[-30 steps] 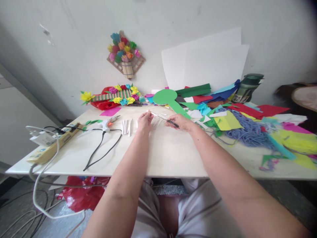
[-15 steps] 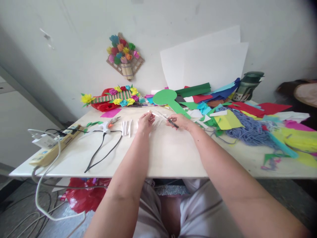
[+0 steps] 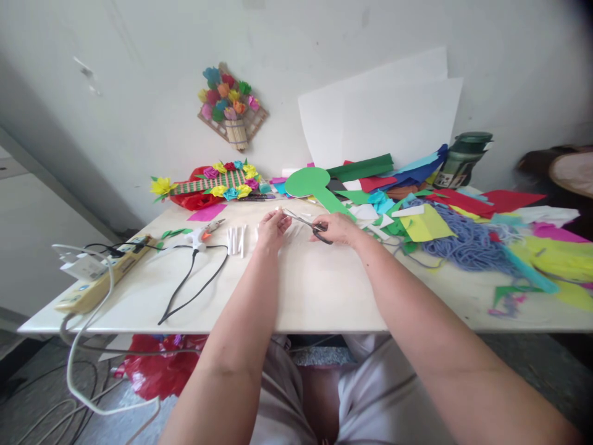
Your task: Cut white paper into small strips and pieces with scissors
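In my right hand (image 3: 338, 228) is a pair of scissors (image 3: 303, 220) with black handles, its blades pointing left. My left hand (image 3: 274, 228) is closed, its fingertips pinching a small white stick (image 3: 283, 211) whose exact kind is too small to make out. The scissor blades reach right up to the stick's end by my left fingers. Just beyond and between my hands, some pale pieces lie on the table, partly hidden and blurred. Left of my left hand, several short white sticks (image 3: 236, 241) lie side by side.
A glue gun (image 3: 199, 237) with a looping black cord lies left, near a power strip (image 3: 111, 275). Behind my hands is a green paper shape (image 3: 308, 182). Coloured paper, purple-blue yarn (image 3: 463, 238) and a dark bottle (image 3: 464, 161) crowd the right side.
The scissors have turned a little in my right hand, and their blades now sit nearer my left fingertips. My left hand has hardly moved.
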`<state>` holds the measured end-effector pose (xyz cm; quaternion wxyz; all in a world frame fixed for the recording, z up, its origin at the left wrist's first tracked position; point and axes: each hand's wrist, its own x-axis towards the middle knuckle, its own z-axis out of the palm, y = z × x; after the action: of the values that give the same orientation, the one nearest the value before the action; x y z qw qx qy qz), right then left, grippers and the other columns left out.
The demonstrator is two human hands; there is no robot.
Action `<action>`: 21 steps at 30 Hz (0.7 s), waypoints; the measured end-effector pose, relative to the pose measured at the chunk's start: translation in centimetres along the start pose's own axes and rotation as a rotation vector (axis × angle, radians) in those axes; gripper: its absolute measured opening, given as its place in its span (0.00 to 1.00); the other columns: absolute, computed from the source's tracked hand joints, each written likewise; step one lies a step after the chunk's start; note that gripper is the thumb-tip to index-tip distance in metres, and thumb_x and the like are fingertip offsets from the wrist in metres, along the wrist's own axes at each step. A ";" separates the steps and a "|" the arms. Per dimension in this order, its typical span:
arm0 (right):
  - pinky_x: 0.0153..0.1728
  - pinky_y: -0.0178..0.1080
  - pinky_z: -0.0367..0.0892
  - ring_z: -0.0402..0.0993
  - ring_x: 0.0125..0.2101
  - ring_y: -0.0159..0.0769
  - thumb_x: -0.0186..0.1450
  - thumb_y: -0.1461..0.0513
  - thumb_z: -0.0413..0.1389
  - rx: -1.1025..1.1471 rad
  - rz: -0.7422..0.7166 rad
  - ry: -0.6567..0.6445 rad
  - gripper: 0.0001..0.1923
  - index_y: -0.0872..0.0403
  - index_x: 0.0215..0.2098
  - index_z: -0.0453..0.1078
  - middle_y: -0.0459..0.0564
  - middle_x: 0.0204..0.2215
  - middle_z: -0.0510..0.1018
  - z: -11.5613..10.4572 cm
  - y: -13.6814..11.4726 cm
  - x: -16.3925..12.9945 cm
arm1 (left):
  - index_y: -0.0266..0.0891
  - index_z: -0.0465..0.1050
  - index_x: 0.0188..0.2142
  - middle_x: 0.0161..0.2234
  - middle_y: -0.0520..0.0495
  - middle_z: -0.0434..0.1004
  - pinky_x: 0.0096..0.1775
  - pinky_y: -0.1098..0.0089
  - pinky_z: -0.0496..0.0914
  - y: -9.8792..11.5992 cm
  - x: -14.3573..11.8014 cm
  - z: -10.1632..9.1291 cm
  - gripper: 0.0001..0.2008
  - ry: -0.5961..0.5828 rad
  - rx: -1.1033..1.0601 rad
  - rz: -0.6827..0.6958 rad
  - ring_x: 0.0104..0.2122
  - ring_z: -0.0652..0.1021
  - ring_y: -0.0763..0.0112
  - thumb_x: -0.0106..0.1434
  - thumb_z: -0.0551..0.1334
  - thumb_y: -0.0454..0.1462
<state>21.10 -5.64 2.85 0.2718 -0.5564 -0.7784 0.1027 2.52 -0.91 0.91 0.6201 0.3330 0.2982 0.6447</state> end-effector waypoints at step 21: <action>0.28 0.35 0.57 0.71 0.31 0.36 0.48 0.47 0.59 -0.227 -0.047 0.067 0.22 0.47 0.39 0.74 0.45 0.28 0.78 -0.4 0.0 -0.1 | 0.35 0.66 0.25 0.22 0.52 0.70 0.32 0.75 0.70 0.0 0.0 0.0 0.06 0.005 -0.029 -0.013 0.21 0.73 0.80 0.54 0.64 0.31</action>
<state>21.31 -5.76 3.21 0.2352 -0.5684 -0.7884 -0.0111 2.49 -0.89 0.90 0.6284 0.3205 0.2926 0.6456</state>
